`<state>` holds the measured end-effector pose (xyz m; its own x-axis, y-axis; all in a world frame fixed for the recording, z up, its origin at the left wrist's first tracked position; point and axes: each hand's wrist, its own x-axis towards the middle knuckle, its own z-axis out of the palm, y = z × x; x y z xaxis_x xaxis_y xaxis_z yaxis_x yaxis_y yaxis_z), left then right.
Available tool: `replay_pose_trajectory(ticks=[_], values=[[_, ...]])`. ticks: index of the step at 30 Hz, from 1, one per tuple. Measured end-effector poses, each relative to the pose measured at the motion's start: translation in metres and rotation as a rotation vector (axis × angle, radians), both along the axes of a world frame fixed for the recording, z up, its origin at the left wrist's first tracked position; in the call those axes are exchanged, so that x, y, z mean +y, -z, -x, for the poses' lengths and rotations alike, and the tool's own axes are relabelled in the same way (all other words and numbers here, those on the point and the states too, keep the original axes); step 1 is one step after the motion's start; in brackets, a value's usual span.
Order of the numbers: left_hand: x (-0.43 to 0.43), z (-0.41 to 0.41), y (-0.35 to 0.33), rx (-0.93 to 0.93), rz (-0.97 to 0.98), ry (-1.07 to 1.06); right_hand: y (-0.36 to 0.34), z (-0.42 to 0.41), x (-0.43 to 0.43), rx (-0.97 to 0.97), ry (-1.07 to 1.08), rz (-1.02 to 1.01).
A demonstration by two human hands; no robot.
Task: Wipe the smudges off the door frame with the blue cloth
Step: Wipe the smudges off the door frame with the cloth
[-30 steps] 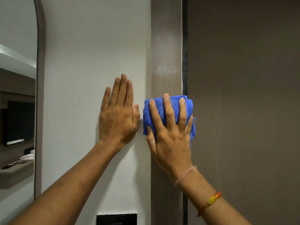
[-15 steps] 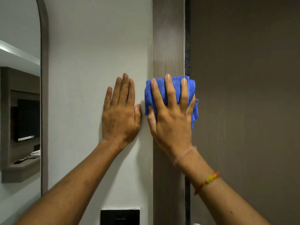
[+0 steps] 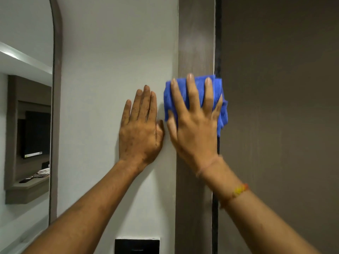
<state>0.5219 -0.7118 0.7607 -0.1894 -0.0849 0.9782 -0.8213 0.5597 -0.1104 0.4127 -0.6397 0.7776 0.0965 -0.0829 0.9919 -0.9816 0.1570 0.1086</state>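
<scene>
Right now both arms reach up and forward from the bottom edge, forearms angled inward toward the door frame (image 3: 195,43), a grey-brown vertical strip whose long axis runs straight up and down. The right hand (image 3: 194,125) lies palm-down on the frame with its fingers (image 3: 191,90) spread and pointing up, pressing the blue cloth (image 3: 219,99) flat against the wood. The cloth is bunched into a wad about as wide as the frame; it peeks out above the fingertips and hangs past the frame's right edge over the dark gap beside the brown door (image 3: 278,116). A thin band and a beaded orange-yellow bracelet (image 3: 238,190) circle the right wrist. The left hand (image 3: 140,132) rests flat on the white wall (image 3: 110,70) just left of the frame, fingers together and pointing up, thumb close to the frame's left edge, holding nothing. A black switch plate (image 3: 136,246) sits on the wall low down, left of the frame.
</scene>
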Motion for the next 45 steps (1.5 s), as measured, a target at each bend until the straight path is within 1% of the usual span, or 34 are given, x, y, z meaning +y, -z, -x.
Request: replay_pose_trajectory(ticks=[2,4,7,9,11,13,15,17,18,21,23,25,27,29,31,33,36,38,41,43,45], values=[[0.000,-0.001,0.000,0.001,-0.009,0.006,0.036,0.001,0.003,0.024,0.030,-0.039],[0.001,-0.001,0.001,0.002,-0.014,0.005,0.041,0.006,0.006,0.046,0.034,-0.082],[0.001,-0.001,0.000,0.000,-0.009,0.002,0.003,0.009,0.006,0.064,0.023,-0.095],[0.000,-0.001,0.000,0.005,-0.008,-0.008,-0.034,0.009,0.004,0.042,0.013,-0.075],[-0.001,-0.001,-0.001,0.002,-0.001,-0.019,-0.053,0.006,0.001,0.015,0.011,-0.045],[-0.002,-0.002,0.000,-0.005,0.000,-0.016,-0.040,0.003,-0.001,0.001,0.000,-0.020],[-0.003,-0.001,0.000,-0.004,0.006,-0.006,-0.007,0.004,-0.001,0.007,-0.003,-0.021],[-0.003,-0.001,0.000,-0.004,0.001,-0.002,0.021,0.007,0.004,0.038,0.026,-0.060],[-0.003,-0.001,0.001,-0.004,0.002,-0.002,0.024,0.009,0.006,0.050,0.035,-0.084],[-0.002,-0.001,0.000,-0.004,0.009,-0.006,-0.011,0.012,0.008,0.072,0.033,-0.109],[-0.002,-0.002,0.000,0.000,0.000,-0.010,-0.044,0.010,0.007,0.057,0.028,-0.106],[-0.002,-0.002,0.000,0.000,-0.001,-0.013,-0.060,0.008,0.004,0.026,0.031,-0.081],[-0.002,-0.002,0.001,-0.001,-0.002,-0.008,-0.047,0.006,0.002,0.013,0.028,-0.044],[-0.003,-0.002,0.001,-0.004,0.005,0.002,-0.009,0.005,0.002,0.003,0.018,-0.030],[-0.002,-0.002,0.001,-0.005,0.003,0.010,0.032,0.005,0.005,0.011,0.016,-0.064],[-0.002,-0.003,0.002,-0.012,-0.006,0.016,0.051,0.008,0.010,0.027,0.033,-0.102],[-0.002,-0.003,0.001,-0.022,0.000,0.010,0.033,0.010,0.013,0.035,0.046,-0.128],[-0.003,-0.004,0.002,-0.008,0.007,0.008,0.001,0.009,0.012,0.044,0.058,-0.109],[-0.002,-0.003,0.001,-0.018,0.010,0.003,-0.040,0.004,0.008,0.002,0.042,-0.069],[-0.003,-0.005,0.001,-0.018,0.006,0.005,-0.035,0.003,0.006,-0.014,0.041,-0.046],[-0.003,-0.005,0.001,-0.024,0.007,0.007,-0.002,0.004,0.007,-0.019,0.041,-0.051]])
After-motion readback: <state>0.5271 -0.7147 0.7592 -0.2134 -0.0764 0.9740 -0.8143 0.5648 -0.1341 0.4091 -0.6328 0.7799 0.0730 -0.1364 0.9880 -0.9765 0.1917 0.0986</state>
